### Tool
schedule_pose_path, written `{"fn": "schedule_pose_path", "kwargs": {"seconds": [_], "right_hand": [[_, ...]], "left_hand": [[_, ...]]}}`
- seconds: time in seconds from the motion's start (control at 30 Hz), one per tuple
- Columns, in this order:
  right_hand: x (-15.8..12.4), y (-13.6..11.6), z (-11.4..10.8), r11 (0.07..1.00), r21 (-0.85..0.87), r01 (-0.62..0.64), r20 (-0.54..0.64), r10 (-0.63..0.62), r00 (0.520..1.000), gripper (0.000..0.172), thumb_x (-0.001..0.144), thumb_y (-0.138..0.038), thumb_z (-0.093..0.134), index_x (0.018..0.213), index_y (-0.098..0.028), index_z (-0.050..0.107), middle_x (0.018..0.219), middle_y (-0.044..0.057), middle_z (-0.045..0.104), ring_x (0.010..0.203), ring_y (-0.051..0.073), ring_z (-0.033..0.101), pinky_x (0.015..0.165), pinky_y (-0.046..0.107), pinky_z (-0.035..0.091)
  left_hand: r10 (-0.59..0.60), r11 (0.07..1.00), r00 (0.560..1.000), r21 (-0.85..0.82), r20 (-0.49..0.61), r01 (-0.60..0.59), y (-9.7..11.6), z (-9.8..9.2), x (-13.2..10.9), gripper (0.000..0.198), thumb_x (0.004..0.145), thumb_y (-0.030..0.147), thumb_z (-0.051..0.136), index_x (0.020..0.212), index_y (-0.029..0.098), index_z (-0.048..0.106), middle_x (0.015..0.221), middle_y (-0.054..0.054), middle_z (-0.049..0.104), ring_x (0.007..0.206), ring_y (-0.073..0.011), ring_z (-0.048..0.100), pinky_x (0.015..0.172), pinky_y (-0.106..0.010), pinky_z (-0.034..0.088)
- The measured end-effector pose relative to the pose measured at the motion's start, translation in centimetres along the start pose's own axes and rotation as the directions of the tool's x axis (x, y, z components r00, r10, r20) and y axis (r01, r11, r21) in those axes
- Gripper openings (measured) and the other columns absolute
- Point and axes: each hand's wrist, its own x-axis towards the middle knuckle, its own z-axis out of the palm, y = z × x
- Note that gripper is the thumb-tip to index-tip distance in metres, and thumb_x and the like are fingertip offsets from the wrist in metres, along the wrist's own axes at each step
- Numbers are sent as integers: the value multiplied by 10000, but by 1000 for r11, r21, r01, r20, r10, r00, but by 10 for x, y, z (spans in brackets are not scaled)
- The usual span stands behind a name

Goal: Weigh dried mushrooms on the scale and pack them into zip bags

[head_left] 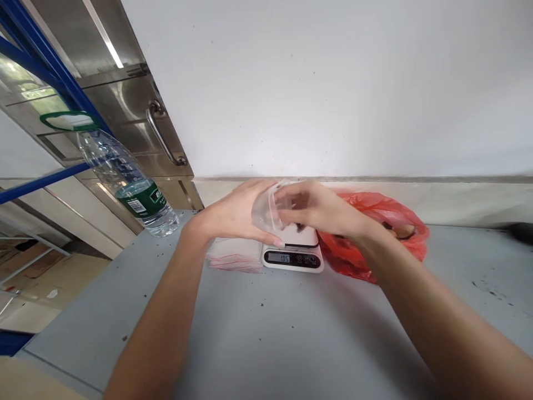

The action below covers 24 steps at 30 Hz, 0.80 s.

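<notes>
Both forearms reach forward over the counter (266,328), converging. Left hand (239,214): wrist bent inward, thumb extended toward the scale; remaining fingers partly hidden, grip cannot be told. Right hand (320,208): fingers curled and narrow at the clear plastic bag (268,211); whether they pinch it cannot be told. Bag is between the hands, above the digital scale (293,259). Display digits read 105; decimal point unclear. Water bottle (125,172), left: green label with barcode, lettering too small. Red plastic bag (400,214) right of scale; zip-bag stack (235,256) left.
</notes>
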Motion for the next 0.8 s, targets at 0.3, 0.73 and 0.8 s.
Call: {"fn": "schedule_pose_path", "kwargs": {"seconds": [0.3, 0.73, 0.8], "right_hand": [[15, 14, 2, 681, -638, -360, -114, 379, 918, 656, 935, -481, 637, 1536, -237, 536, 1343, 178, 705, 1171, 357, 684, 889, 421, 556], [15, 34, 12, 661, -726, -192, 13, 292, 956, 422, 952, -164, 515, 1263, -293, 770, 1231, 107, 788, 1043, 315, 728, 815, 381, 538], [12, 32, 7, 698, -687, -202, 5, 282, 960, 455, 946, -144, 517, 1308, -287, 751, 1248, 96, 788, 1045, 311, 739, 808, 379, 546]], "left_hand": [[-401, 903, 912, 202, 83, 379, -23, -9, -9, 864, 690, 645, 777, 1396, 209, 535, 1529, -149, 554, 1307, -400, 580, 958, -430, 525], [-361, 926, 913, 191, 190, 326, -25, -2, -4, 902, 716, 613, 752, 1492, 255, 463, 1580, -125, 513, 1374, -369, 527, 1083, -447, 460], [-360, 925, 911, 206, 200, 320, -27, 1, -2, 904, 709, 627, 754, 1481, 245, 479, 1546, -128, 543, 1342, -375, 552, 1051, -440, 478]]}}
